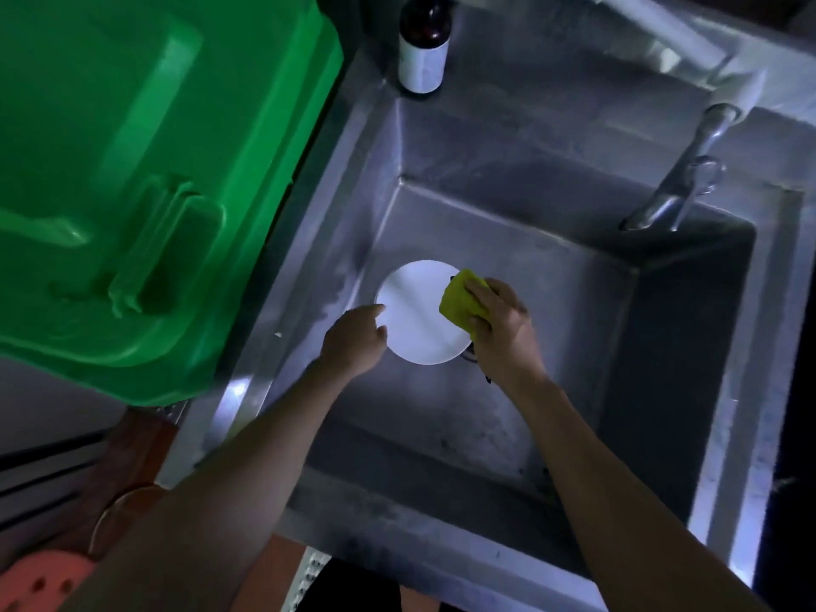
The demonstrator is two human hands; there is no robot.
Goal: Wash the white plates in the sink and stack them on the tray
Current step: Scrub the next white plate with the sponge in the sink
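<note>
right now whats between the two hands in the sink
In the head view, the white plate spans the gap: the left hand holds its left edge, and the right hand presses a yellow sponge on its right side.

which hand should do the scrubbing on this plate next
Right. The right hand already grips the yellow sponge against the white plate, while the left hand steadies the plate's left edge.

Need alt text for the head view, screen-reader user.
Over a steel sink, the left hand holds a white plate by its edge while the right hand grips a yellow sponge against it. A green bin stands at left; a dark bottle sits behind.
</note>
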